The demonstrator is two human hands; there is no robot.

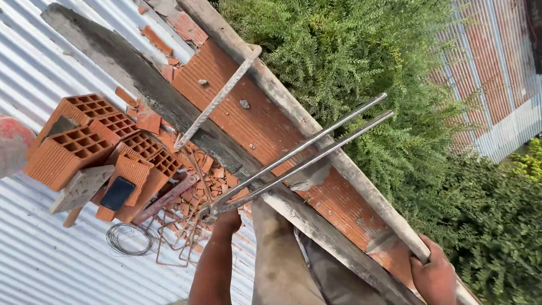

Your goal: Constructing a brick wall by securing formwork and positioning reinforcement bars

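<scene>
- Long-handled steel pincers [293, 158]: grey metal, two thin handles running up and right across the brick wall top [254, 118]; the jaws sit low at centre, by a tangle of bent rusty wire stirrups [180, 237].
- Our left hand [227, 221]: fingers closed around the pincers just behind the jaws.
- Our right hand [433, 277]: fingers gripping the outer timber form board [316, 141] at its lower right end.
- Edges: the wall top lies between the outer board and a dark inner plank [141, 79]; beyond the outer board we see only green bushes [367, 51], an open drop.
- On the corrugated metal roof [39, 265], left side: hollow clay bricks [73, 147], broken brick rubble [214, 181], a coil of thin tie wire [131, 238].
- A ribbed steel rebar [217, 96] leans across the wall top near the pincer handles, above the stirrups.
</scene>
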